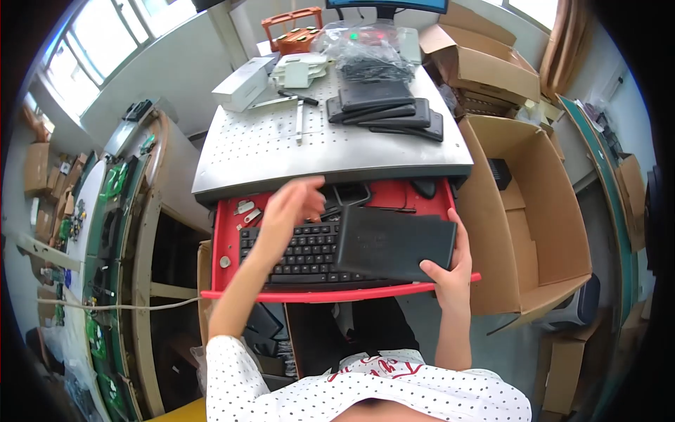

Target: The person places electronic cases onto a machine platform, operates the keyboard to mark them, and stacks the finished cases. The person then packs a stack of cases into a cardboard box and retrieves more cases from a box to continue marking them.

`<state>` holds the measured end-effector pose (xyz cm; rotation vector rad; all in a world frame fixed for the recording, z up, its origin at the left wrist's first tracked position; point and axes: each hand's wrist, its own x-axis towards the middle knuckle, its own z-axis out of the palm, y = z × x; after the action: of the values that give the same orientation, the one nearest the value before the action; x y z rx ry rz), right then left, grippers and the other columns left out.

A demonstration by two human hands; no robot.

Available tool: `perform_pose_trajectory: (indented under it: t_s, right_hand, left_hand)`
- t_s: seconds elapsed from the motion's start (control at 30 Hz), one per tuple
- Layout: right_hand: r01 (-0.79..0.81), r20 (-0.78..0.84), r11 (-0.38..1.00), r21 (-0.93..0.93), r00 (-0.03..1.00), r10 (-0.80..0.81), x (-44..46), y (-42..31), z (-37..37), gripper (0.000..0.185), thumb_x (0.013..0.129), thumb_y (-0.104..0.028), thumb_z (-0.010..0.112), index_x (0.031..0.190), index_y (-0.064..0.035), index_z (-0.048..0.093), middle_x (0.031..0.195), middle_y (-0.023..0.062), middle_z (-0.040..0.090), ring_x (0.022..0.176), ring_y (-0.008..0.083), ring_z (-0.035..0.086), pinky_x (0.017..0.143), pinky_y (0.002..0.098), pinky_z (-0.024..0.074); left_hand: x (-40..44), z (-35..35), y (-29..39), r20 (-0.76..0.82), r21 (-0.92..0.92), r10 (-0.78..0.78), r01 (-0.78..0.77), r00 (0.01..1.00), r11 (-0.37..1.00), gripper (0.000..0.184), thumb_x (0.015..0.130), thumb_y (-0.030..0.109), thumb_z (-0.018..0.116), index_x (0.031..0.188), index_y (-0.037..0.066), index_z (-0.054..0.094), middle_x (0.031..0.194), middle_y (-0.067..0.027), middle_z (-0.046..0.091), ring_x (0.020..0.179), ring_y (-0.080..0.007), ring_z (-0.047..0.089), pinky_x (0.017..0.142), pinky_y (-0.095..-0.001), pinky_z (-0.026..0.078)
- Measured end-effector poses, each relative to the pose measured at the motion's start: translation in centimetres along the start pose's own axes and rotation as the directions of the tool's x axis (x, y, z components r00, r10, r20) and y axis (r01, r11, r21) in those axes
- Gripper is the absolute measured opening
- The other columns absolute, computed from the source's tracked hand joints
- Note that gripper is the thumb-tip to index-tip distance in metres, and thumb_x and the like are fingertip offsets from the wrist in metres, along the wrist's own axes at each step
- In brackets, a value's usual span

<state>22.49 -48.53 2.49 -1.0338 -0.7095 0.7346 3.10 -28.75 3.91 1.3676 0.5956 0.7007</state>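
Note:
My right hand (452,265) grips the right edge of a flat black case (396,243), thumb on its top face. The case lies tilted over the right part of a black keyboard (302,254) in the red drawer (228,243). My left hand (295,202) is above the keyboard's back left part, blurred by motion, fingers bent toward the drawer's back; whether it holds anything cannot be made out. On the metal table top (246,151) is a stack of similar black cases (383,109).
Behind are a white box (242,84), white adapters (300,70), a plastic-bagged bundle (369,56) and an orange rack (295,35). A large open cardboard box (524,218) stands at the right. Green circuit boards (116,179) line the left shelf.

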Motion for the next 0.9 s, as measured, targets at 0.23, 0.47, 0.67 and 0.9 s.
perform_pose_trajectory:
  t_s: [0.23,0.47,0.67,0.9]
  right_hand:
    - [-0.063,0.207,0.997,-0.038,0.976,0.07,1.9,1.4,4.9,0.08,0.069,0.002,0.064,0.135,-0.0071,0.02,0.11,0.0145,0.049,0.101,0.0195,0.052,0.081,0.0299,0.0472]
    - [-0.116,0.272,0.992,-0.054,0.954,0.127,0.9,2.5,5.5,0.068,0.079,-0.001,0.052,0.137,-0.0078,0.015,0.119,0.0143,0.038,0.102,0.0184,0.046,0.08,0.0311,0.0459]
    - [-0.213,0.315,0.966,-0.145,0.916,0.249,-2.0,2.0,3.6,0.056,0.078,0.005,0.049,0.13,-0.0033,0.03,0.12,0.0129,0.04,0.103,0.0183,0.047,0.082,0.0292,0.0446]
    - [-0.18,0.314,0.967,-0.178,0.921,0.229,-2.4,0.7,2.2,0.05,0.079,0.007,0.049,0.126,0.0009,0.034,0.122,0.0128,0.039,0.104,0.0183,0.047,0.082,0.0286,0.0445]
  left_hand:
    - [-8.5,1.3,-0.8,-0.16,-0.318,-0.115,0.059,0.98,0.946,0.046,0.082,0.006,0.057,0.121,-0.006,0.037,0.104,-0.013,0.054,0.091,-0.0181,0.056,0.074,-0.0325,0.053]
    - [-5.6,-9.9,0.6,-0.608,-0.182,0.051,-0.203,0.792,0.962,0.038,0.081,0.006,0.057,0.115,-0.007,0.044,0.093,-0.0095,0.057,0.073,-0.0154,0.059,0.066,-0.0268,0.052]
    - [7.1,-21.2,0.4,-0.511,-0.106,0.053,-0.125,0.858,0.986,0.026,0.081,0.005,0.058,0.101,-0.011,0.053,0.09,-0.0115,0.057,0.077,-0.0177,0.057,0.072,-0.0278,0.051]
    - [14.6,-22.2,-0.6,-0.613,0.083,0.013,0.048,0.79,0.995,0.034,0.078,0.005,0.061,0.109,-0.008,0.051,0.089,-0.0129,0.057,0.073,-0.0164,0.057,0.063,-0.024,0.05]
